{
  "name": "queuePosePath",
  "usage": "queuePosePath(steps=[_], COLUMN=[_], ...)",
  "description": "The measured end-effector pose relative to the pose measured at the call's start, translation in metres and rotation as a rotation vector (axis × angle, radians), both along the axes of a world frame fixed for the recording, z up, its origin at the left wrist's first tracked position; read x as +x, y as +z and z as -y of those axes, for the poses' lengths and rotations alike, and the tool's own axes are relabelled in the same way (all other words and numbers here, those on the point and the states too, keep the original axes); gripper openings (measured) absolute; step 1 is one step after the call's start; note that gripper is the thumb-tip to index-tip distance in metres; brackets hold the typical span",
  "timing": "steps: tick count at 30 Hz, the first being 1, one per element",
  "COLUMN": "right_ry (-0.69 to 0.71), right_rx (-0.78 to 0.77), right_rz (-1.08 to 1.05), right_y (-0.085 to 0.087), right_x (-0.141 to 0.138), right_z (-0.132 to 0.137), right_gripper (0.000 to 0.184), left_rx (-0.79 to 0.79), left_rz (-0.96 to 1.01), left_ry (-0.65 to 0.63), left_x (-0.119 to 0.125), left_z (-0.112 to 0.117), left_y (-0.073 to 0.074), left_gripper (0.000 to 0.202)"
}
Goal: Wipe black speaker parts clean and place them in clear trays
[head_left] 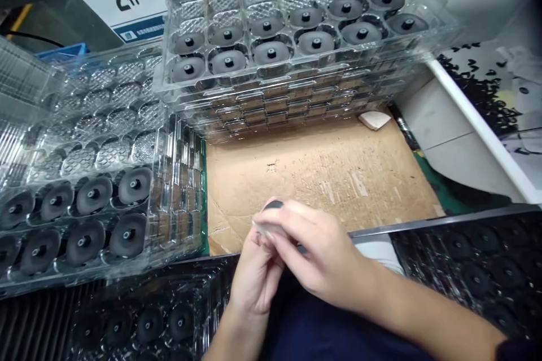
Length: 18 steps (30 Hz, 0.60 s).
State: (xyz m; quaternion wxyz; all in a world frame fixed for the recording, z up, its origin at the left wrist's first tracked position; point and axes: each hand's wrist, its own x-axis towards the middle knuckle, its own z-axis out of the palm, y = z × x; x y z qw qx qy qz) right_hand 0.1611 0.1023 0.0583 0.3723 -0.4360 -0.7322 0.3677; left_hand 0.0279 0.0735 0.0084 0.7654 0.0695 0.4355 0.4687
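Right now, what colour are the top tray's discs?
The discs are dark grey, clearest in head view.

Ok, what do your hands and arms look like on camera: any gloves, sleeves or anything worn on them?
The left hand and right hand are bare, with no gloves or rings visible. The right forearm runs bare to a dark sleeve at the picture's corner.

- Bare left hand (254, 276) and right hand (322, 242), with slim fingers and short-trimmed nails
- Smooth right forearm (415, 304), bare up to the sleeve
- Left forearm (228, 338), also bare, cut off by the bottom edge of the view
- Dark navy garment (322, 321), matte and plain, across the lower middle of the view
- Near-black sleeve (519, 350) at the lower right corner, edge resting around the right arm
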Motion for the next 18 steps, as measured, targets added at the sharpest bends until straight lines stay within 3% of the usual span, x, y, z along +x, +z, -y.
queuePosePath(steps=[3,6,8,11,13,16,18], right_ry=[0.111,-0.071,-0.094,0.044,0.019,-0.134,-0.086], right_rx=[-0.123,0.061,0.142,-0.01,-0.047,0.135,0.171], right_rz=[0.057,0.018,-0.062,-0.101,-0.068,-0.077,-0.142], right_y=[0.002,-0.003,-0.002,0.002,0.003,0.003,0.002], right_x=[-0.001,-0.001,0.002,0.008,0.009,0.007,0.011], right_z=[0.003,0.006,0.011,0.015,0.012,0.006,0.01], right_gripper=[0.019,0.022,0.024,0.021,0.02,0.022,0.022], left_rx=[0.01,0.03,0.04,0.001,-0.001,0.042,0.033], left_rz=[-0.051,-0.052,-0.051,-0.099,-0.11,-0.048,-0.042], left_ry=[-0.002,-0.028,-0.04,-0.037,-0.06,-0.115,-0.109], left_x=[0.002,0.004,0.003,0.003,0.006,0.012,0.01], left_z=[0.003,0.002,-0.001,-0.004,-0.005,-0.005,-0.003], left_y=[0.001,0.007,0.011,0.015,0.015,0.019,0.023], left_gripper=[0.043,0.042,0.048,0.054,0.048,0.042,0.047])
